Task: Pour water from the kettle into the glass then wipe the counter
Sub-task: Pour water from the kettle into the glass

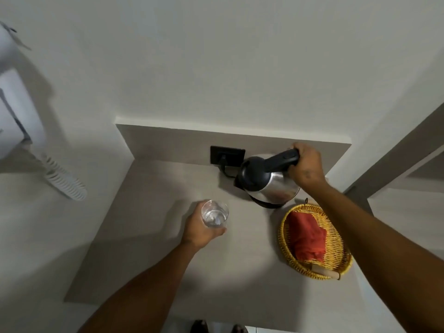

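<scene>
A steel kettle (274, 186) with a black lid and black handle is at the back of the grey counter (149, 236), tilted with its spout toward the left. My right hand (306, 165) grips its handle. My left hand (201, 228) holds a clear glass (214, 214) upright, left of and in front of the kettle, apart from the spout. The glass looks to have a little water at its bottom. An orange-red cloth (306, 236) lies in a yellow wicker basket (286, 239) at the counter's right.
A black wall socket (227, 155) with a plug and cord sits behind the kettle. A white wall-mounted appliance with a coiled cord (64, 181) hangs at the left. The counter's front edge is near my feet.
</scene>
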A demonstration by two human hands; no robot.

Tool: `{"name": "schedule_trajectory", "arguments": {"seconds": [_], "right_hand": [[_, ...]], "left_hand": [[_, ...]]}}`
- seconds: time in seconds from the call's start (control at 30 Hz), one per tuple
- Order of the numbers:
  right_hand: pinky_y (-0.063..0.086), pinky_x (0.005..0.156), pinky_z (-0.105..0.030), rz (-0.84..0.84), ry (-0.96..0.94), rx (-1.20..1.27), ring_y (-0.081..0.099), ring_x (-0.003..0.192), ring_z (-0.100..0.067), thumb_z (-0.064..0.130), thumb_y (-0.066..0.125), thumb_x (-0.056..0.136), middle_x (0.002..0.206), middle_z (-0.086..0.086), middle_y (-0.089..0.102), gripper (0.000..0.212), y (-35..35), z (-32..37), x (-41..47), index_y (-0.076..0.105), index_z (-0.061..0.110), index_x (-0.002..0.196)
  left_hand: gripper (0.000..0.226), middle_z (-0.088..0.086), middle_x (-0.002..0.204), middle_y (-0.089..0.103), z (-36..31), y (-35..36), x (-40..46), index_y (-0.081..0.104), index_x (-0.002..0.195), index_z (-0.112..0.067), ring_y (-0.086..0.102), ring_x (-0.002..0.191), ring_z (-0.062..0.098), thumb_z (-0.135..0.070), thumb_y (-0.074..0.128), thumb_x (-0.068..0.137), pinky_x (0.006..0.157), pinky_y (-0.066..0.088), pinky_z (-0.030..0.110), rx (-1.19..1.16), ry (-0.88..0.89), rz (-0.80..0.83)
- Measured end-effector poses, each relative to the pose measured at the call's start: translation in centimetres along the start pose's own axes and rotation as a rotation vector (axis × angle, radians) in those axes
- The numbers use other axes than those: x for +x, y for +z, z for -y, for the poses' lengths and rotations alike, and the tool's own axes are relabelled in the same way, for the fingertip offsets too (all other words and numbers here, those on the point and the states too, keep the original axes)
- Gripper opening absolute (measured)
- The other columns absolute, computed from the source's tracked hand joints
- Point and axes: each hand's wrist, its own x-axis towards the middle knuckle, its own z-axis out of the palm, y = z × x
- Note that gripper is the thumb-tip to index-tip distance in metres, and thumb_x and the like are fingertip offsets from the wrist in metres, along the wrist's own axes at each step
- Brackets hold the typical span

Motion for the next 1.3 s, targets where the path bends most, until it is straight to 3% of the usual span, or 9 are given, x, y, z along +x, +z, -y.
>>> {"name": "schedule_trajectory", "arguments": {"seconds": [0.17,0.33,0.53,0.7,0.8,0.93,1.1,1.2,1.3], "right_hand": [[0.04,0.072,-0.036,0.034,-0.338,-0.203,0.049,0.08,-0.023,-0.001,0.067,0.072,0.08,0.0,0.053,0.021,1.4,4.2,-2.5,0.056,0.016,0.075],[0.031,0.085,-0.04,0.099,-0.594,-0.353,0.043,0.093,-0.023,0.016,0.072,0.075,0.091,-0.002,0.052,0.019,2.6,7.2,-4.6,0.058,0.02,0.086],[0.031,0.092,-0.045,0.065,-0.769,-0.525,0.046,0.095,-0.029,0.016,0.069,0.081,0.091,-0.008,0.055,0.01,3.5,9.8,-5.4,0.061,0.014,0.087],[0.033,0.091,-0.047,0.042,-0.847,-0.572,0.047,0.089,-0.031,0.011,0.069,0.08,0.086,-0.01,0.053,0.009,3.1,11.4,-5.3,0.062,0.011,0.087],[0.034,0.09,-0.05,0.034,-0.867,-0.585,0.049,0.09,-0.034,0.008,0.071,0.078,0.085,-0.013,0.055,0.013,2.8,11.9,-5.2,0.065,0.008,0.089],[0.035,0.091,-0.051,0.039,-0.869,-0.604,0.05,0.091,-0.035,0.008,0.073,0.078,0.087,-0.015,0.056,0.016,2.5,12.3,-5.2,0.066,0.007,0.092],[0.035,0.09,-0.051,0.034,-0.877,-0.603,0.049,0.092,-0.036,0.008,0.073,0.078,0.088,-0.015,0.056,0.017,2.5,12.7,-5.1,0.066,0.007,0.094],[0.035,0.091,-0.051,0.036,-0.881,-0.606,0.049,0.092,-0.035,0.01,0.074,0.078,0.089,-0.015,0.056,0.019,2.6,12.8,-5.1,0.066,0.007,0.095],[0.034,0.09,-0.05,0.026,-0.885,-0.593,0.049,0.091,-0.035,0.007,0.071,0.079,0.088,-0.015,0.056,0.015,2.6,12.8,-5.0,0.066,0.007,0.093]], "left_hand": [[0.088,-0.002,0.118,0.068,-0.2,0.0,-0.7,0.058,0.133,-0.019,0.065,0.107,0.018,-0.009,0.098,0.055,0.088,0.052,0.023,-0.029,-0.04,0.016],[0.08,-0.003,0.112,0.068,-0.5,-0.6,-0.8,0.061,0.131,-0.018,0.065,0.102,0.017,-0.001,0.094,0.06,0.059,0.047,0.0,-0.038,-0.073,0.083],[0.082,0.003,0.114,0.068,-0.5,-1.0,-0.9,0.059,0.133,-0.01,0.064,0.102,0.02,0.011,0.09,0.06,0.059,0.053,0.007,-0.082,-0.07,0.12],[0.08,0.005,0.118,0.068,-0.5,-1.1,-0.8,0.06,0.131,-0.01,0.063,0.104,0.019,0.009,0.091,0.06,0.062,0.049,0.001,-0.087,-0.067,0.126],[0.083,0.006,0.122,0.068,-0.7,-1.1,-0.9,0.059,0.132,-0.012,0.065,0.107,0.021,0.008,0.092,0.058,0.073,0.056,0.012,-0.099,-0.068,0.127],[0.084,0.007,0.12,0.07,-0.8,-1.1,-1.0,0.06,0.131,-0.013,0.066,0.102,0.02,0.007,0.093,0.056,0.06,0.052,0.005,-0.108,-0.074,0.117],[0.084,0.003,0.122,0.068,-0.8,-1.1,-1.0,0.058,0.134,-0.014,0.062,0.106,0.017,0.002,0.094,0.06,0.062,0.047,-0.002,-0.105,-0.084,0.129],[0.085,0.008,0.126,0.068,-0.5,-0.9,-0.8,0.057,0.135,-0.012,0.065,0.113,0.024,0.006,0.093,0.06,0.064,0.053,0.004,-0.123,-0.089,0.135],[0.086,0.01,0.126,0.068,-0.6,-0.8,-0.7,0.057,0.135,-0.011,0.065,0.117,0.028,0.007,0.093,0.058,0.09,0.061,0.032,-0.129,-0.078,0.126]]}}
